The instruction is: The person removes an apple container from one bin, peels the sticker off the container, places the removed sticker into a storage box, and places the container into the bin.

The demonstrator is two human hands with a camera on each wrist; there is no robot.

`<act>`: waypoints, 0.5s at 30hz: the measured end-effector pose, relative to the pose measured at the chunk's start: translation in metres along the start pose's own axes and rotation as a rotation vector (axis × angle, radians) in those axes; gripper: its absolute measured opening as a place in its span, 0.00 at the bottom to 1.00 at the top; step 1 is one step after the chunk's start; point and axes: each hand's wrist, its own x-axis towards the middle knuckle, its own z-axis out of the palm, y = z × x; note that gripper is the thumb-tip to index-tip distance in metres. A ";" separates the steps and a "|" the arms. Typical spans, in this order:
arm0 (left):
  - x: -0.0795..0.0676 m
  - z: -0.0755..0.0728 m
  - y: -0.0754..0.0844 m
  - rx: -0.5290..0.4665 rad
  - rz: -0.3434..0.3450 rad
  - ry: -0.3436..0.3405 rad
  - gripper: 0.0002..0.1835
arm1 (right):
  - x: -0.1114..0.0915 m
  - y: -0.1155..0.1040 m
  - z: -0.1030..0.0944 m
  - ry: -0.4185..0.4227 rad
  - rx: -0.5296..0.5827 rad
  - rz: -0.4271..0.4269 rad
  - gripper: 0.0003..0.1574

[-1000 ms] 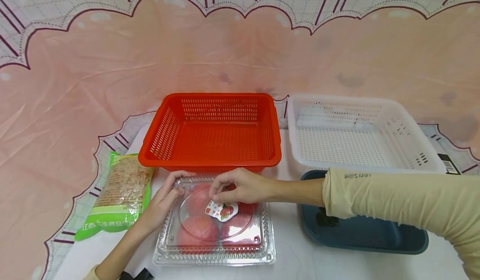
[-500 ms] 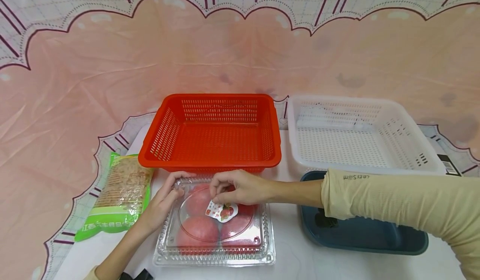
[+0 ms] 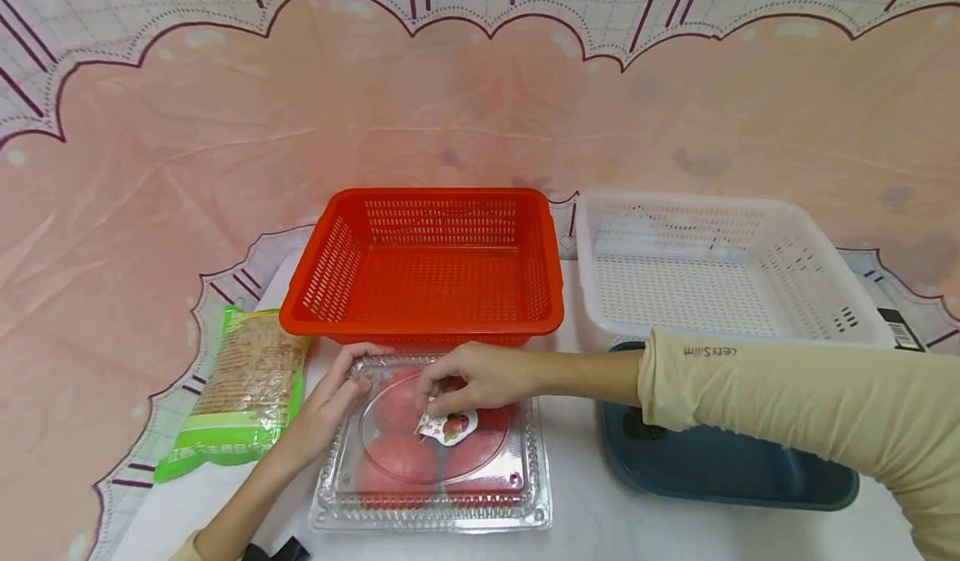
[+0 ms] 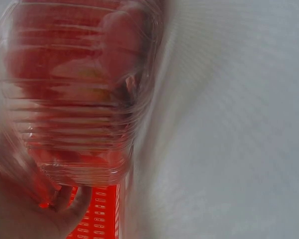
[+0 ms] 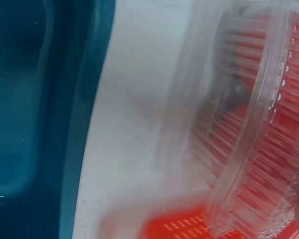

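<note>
A clear plastic clamshell box [image 3: 431, 521] of round red fruits [image 3: 397, 465] sits on the white table in the head view. My left hand [image 3: 330, 407] grips its far left corner, thumb over the lid. In the left wrist view, fingers [image 4: 79, 204] of that hand curl at the ribbed box side. Above the lid, my right hand [image 3: 483, 375] pinches the left edge of a white sticker [image 3: 457, 429] printed with red fruit. That edge looks raised under the fingertips. In the right wrist view the box [image 5: 254, 129] shows from its side, with the hand mostly out of frame.
Behind the box stands a red basket [image 3: 420, 328], with a white basket [image 3: 735, 336] to its right. A dark blue tray [image 3: 735, 469] lies under the right forearm, something black [image 3: 641, 423] in it. A green-ended bag [image 3: 240, 378] lies on the left.
The right fingertips have shifted slightly, and the sticker's left edge now looks crumpled and lifted. The left hand keeps its place on the box corner.
</note>
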 end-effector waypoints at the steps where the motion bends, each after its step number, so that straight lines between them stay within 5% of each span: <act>1: 0.000 0.000 0.000 0.000 0.000 0.000 0.20 | 0.000 0.000 0.000 -0.010 -0.004 -0.001 0.07; 15: 0.001 0.001 -0.001 0.017 -0.003 0.007 0.20 | -0.003 0.011 0.004 -0.039 0.141 -0.097 0.05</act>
